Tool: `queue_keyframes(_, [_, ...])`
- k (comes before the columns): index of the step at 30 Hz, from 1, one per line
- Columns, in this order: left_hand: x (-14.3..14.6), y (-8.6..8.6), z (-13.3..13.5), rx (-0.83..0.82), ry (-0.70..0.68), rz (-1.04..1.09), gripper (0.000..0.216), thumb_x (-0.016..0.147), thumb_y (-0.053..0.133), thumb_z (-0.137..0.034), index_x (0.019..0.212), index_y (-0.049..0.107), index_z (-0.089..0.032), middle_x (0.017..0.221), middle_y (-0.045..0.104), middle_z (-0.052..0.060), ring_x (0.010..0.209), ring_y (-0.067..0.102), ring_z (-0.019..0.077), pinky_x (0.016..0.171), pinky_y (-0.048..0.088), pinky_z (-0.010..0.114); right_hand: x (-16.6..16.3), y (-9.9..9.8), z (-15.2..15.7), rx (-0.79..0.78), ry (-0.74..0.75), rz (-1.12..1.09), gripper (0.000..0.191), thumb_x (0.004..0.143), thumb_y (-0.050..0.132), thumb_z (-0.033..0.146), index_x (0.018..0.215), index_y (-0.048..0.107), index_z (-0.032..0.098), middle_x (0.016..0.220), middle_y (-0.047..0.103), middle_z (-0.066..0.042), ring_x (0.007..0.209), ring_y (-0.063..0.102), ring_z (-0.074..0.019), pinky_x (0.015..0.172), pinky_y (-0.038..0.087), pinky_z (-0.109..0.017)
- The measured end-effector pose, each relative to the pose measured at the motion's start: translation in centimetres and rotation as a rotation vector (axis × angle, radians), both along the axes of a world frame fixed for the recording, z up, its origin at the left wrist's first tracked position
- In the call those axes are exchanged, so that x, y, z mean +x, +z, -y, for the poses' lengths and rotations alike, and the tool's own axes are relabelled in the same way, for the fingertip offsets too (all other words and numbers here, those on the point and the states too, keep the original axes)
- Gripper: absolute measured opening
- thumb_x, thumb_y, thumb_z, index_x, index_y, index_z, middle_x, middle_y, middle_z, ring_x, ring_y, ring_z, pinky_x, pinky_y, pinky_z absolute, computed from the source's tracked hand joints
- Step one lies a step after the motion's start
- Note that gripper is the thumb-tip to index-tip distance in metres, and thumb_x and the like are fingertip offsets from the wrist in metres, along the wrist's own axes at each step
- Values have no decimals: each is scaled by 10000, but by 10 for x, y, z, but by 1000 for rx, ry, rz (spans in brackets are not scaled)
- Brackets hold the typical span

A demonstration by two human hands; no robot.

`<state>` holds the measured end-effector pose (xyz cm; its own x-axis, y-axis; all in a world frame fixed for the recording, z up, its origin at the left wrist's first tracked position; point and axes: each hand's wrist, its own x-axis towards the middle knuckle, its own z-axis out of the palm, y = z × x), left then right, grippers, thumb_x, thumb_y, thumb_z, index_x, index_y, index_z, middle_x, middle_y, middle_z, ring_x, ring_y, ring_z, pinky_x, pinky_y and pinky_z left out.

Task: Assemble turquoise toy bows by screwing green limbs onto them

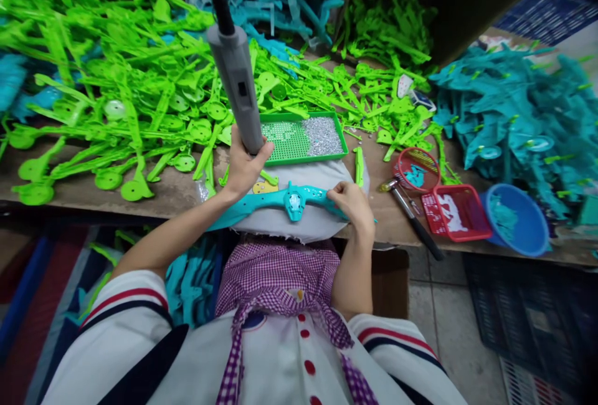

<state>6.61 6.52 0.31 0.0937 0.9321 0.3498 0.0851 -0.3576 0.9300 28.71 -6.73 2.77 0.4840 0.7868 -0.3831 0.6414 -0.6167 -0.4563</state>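
My left hand (247,165) is wrapped round the lower end of a grey electric screwdriver (237,84), which hangs from a black cord above the bench. Its tip is hidden behind the hand. In front of me a teal bow-shaped plastic part (294,199) lies across a grey cloth pad (322,174), with a raised round centre facing up. My right hand (354,204) is closed on the right arm of this part, thumb and forefinger pinched together. Whether a small screw sits in the fingertips I cannot tell. A yellow piece (265,187) shows behind the part.
Just beyond the pad stands a green perforated tray (284,159) with silver screws. Lime-green parts (126,100) heap up left and behind; teal parts (509,106) pile at right. A hammer (413,215), red baskets (476,233) and a blue bowl (537,230) sit along the right edge.
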Motion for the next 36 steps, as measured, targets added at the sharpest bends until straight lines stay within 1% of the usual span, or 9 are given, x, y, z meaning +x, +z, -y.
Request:
queue_keyframes(7, [2,-3,3,-6,-6,15,459,791,789,-492,1093,543,-249,920,643,5,860,648,179,858,557,357,4,-4,1,-14,52,-32,116,745,556,288,672,590,204,597,611,7,635,542,-144,620,316,-271])
queue_keyframes(15, [5,-3,-1,-35,-80,44,512,796,787,-532,1157,558,-252,965,647,22,968,644,204,966,520,414,6,-14,1,-18,129,111,135,767,569,280,688,646,203,662,637,-29,659,537,-168,650,321,-294])
queue_keyframes(19, [-3,2,-6,-32,-151,-12,577,777,803,-521,1229,576,-244,1085,670,64,1042,637,227,984,507,414,6,-18,27,342,75,-80,265,817,610,436,759,655,182,706,645,-35,696,560,-184,686,402,-309])
queue_keyframes(21, [-16,5,-10,4,-189,-75,642,770,805,-523,1295,564,-242,1216,654,98,1102,627,240,1005,501,411,-6,-15,41,555,-46,-156,309,830,626,493,789,649,188,745,648,-31,725,577,-191,704,444,-323])
queue_keyframes(23, [-38,5,-9,54,-181,-163,670,779,791,-528,1339,555,-245,1324,610,116,1156,610,250,1025,498,412,-26,-12,53,649,-9,-269,298,866,637,487,782,642,201,753,634,-17,727,573,-178,711,457,-322])
queue_keyframes(25, [-68,3,2,88,-85,-284,567,831,740,-515,1305,596,-240,1316,605,116,1170,603,255,1022,506,425,-52,-15,62,588,200,-484,289,877,658,470,756,642,208,751,625,-11,734,579,-165,710,469,-308])
queue_keyframes(27, [-100,-5,21,85,79,-434,381,903,661,-467,1194,661,-222,1187,633,109,1141,608,260,1007,513,454,-78,-26,69,393,346,-747,318,880,654,502,758,651,209,694,605,-1,674,579,-149,650,478,-288])
queue_keyframes(31, [-141,-33,64,-54,255,-590,358,897,653,-419,1183,662,-203,1119,614,108,1029,630,257,983,527,491,-115,-53,68,80,173,-1226,428,870,613,628,974,655,215,760,663,-3,528,575,-110,464,460,-237])
queue_keyframes(36, [-138,-50,98,-435,304,-175,530,818,740,-405,1288,567,-230,1259,602,114,807,659,160,693,577,313,-137,-56,50,-94,-27,-1551,552,794,755,554,1227,584,256,1171,724,-80,752,729,-149,554,597,-253])
